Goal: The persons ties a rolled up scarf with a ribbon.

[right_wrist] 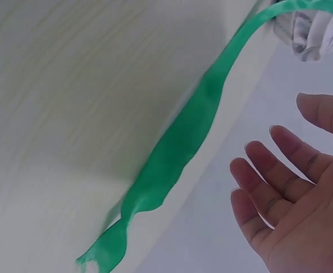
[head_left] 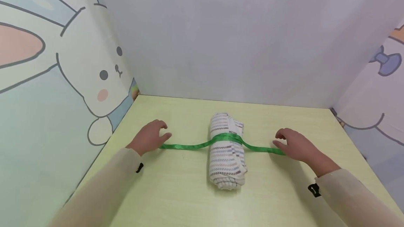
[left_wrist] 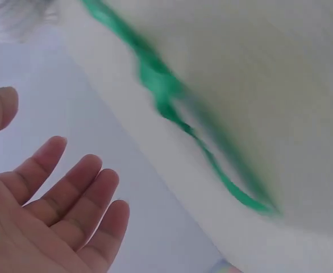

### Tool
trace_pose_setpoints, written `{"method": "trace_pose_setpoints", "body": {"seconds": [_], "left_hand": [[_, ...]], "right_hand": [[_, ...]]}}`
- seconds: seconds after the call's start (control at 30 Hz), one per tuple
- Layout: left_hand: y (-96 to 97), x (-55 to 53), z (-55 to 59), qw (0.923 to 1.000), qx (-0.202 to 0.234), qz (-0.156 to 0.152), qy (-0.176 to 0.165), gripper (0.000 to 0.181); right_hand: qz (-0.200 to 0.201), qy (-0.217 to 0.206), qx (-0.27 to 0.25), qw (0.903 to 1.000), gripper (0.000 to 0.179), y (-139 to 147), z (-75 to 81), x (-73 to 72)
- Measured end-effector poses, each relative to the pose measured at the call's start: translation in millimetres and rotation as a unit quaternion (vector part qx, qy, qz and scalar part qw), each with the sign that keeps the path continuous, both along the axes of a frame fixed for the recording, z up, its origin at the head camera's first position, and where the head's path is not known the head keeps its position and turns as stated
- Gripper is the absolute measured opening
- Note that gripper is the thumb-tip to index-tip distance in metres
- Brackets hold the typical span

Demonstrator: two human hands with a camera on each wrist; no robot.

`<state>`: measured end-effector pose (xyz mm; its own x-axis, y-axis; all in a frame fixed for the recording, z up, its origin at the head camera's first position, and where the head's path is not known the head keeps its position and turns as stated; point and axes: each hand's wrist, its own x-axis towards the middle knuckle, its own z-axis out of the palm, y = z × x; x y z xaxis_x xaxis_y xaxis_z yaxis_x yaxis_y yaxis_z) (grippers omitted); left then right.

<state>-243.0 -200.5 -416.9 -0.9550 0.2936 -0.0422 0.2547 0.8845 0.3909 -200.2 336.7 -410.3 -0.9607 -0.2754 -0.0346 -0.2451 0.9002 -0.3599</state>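
A rolled cloth (head_left: 224,164), white with rows of coloured dashes, lies lengthwise near the middle of the table. Around its middle runs a green ribbon (head_left: 226,137), whose two tails stretch out left and right over the tabletop. Above the left tail hovers my left hand (head_left: 148,137), fingers relaxed and thumb apart, holding nothing. My right hand (head_left: 295,144) is likewise over the right tail, with loosely bent fingers and nothing in them. Both wrist views show the ribbon (left_wrist: 161,82) apart from the palms; its right end (right_wrist: 112,244) looks frayed. Each hand partly hides a tail in the head view.
The pale wooden table (head_left: 176,202) meets a plain light wall (head_left: 227,37) at the back. Side panels with cartoon animals, such as a rabbit (head_left: 94,65) on the left, stand along both table edges.
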Motion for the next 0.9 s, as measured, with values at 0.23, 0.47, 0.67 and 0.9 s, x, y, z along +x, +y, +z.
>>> {"method": "trace_pose_setpoints", "body": {"seconds": [0.23,0.47,0.67,0.9], "left_hand": [[40.3,19.6,5.1,0.9939,0.11,-0.011,-0.006,0.055],[60.8,37.7,-4.5,0.9681,0.247,0.019,-0.037,0.051],[72.9,53.5,-19.2,0.9395,0.331,0.055,-0.07,0.049],[90.5,63.3,-33.0,0.8861,0.431,0.1,-0.137,0.048]], "right_hand": [[-0.005,0.007,-0.046,0.9989,0.03,-24,-1.3,0.1],[-0.02,0.008,-0.11,0.9937,0.034,-50,-9.9,10.0],[-0.034,0.006,-0.168,0.9852,0.033,-70,-18.7,20.1],[-0.064,-0.03,-0.226,0.9715,0.03,-89,-30.5,31.9]]}}
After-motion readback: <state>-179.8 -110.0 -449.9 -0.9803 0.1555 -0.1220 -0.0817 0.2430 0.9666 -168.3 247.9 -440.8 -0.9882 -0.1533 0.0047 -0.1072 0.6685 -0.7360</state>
